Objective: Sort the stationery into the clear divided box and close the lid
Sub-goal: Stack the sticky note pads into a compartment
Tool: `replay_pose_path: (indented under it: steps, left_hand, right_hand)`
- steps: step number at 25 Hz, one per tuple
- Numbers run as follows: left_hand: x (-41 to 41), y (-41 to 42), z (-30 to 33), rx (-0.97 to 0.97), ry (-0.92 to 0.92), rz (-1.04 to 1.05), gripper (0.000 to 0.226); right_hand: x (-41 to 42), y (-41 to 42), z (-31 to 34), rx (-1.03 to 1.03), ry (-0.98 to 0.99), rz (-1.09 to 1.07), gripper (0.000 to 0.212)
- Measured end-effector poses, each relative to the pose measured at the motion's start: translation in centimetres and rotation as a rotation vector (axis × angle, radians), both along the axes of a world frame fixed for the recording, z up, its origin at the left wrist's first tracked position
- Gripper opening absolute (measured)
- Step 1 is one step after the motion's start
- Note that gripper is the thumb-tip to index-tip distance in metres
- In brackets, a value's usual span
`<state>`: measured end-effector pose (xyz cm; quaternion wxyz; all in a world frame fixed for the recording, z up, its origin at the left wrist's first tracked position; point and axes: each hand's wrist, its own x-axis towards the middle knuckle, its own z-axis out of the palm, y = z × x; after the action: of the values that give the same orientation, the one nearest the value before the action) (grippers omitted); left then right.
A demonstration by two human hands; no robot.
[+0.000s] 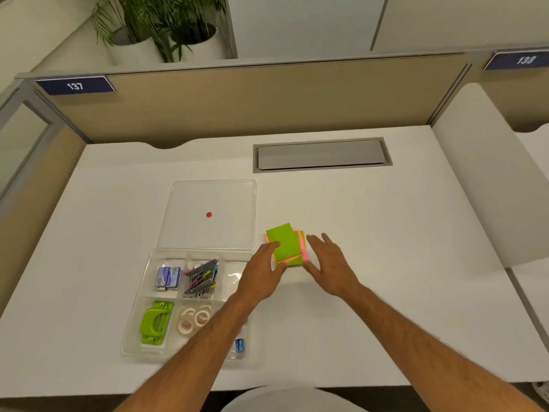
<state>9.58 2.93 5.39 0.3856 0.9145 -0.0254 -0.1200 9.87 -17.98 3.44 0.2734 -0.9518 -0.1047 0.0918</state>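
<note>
Head view: I see both hands on a loose stack of sticky notes (286, 245), green on top with pink and orange edges poking out, lying on the white desk (386, 263) just at 3 o'clock of the clear divided box (130, 337). Left hand (261, 273) reaches across the box's right side, thumb and fingers pinching the stack's near-left corner. Right hand (331, 264) sits at the stack's 3 o'clock edge, fingers straight and slightly spread, fingertips touching the side of the notes. Box lid (178, 221) lies open flat at 12 o'clock of the box, a red dot (208, 215) on it. In the box: staple packs (168, 278) far left, binder clips (202, 278) far middle, green hole punch (156, 322) near left, tape rolls (194, 318) near middle, a small blue item (239, 344) near right, too blurred to name. Far-right compartment mostly hidden by my left arm. Cable tray cover (320, 154) at 12 o'clock, partition labels 137 (75, 85) and 138 (525, 60) beyond
</note>
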Motion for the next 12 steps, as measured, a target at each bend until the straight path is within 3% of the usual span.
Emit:
replay_pose_path:
  steps: [7,12]
  left_hand:
    - [3.8,-0.3,-2.1,-0.004,0.158,0.117,0.063]
    - [5.8,-1.7,-3.2,0.058,0.227,0.173,0.065]
  right_hand:
    - [2.6,0.3,-1.8,-0.09,0.08,-0.095,0.063]
    - [3.4,0.4,-2.2,-0.004,0.041,-0.182,0.049]
